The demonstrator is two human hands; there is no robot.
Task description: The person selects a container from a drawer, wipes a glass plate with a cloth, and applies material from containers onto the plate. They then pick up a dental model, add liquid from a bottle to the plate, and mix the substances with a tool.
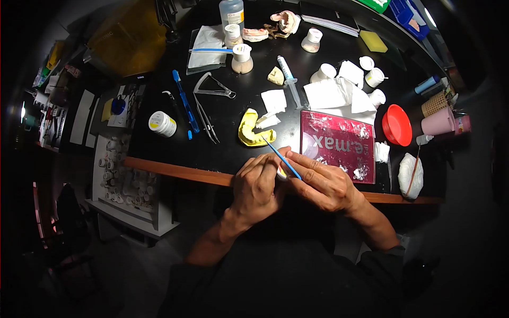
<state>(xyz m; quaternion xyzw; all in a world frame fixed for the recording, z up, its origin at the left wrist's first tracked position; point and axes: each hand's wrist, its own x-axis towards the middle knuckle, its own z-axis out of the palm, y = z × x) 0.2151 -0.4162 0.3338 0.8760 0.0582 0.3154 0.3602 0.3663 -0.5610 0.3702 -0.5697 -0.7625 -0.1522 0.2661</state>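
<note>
Aslant, blue stick (281, 157) (right hand (330, 186)).

Counter (185, 151): black, wooden front edge (175, 168)
Beside front edge: red pad (337, 151)
Middle: yellow mould (247, 132)
Near left edge: white jar (162, 124)
Right: red bowl (396, 125)

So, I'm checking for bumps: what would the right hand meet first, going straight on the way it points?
The right hand would likely meet the left hand first, though depth is unclear.

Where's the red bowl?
In the head camera view, the red bowl is on the right, between the dark pink e.max board and the light pink cup.
</note>
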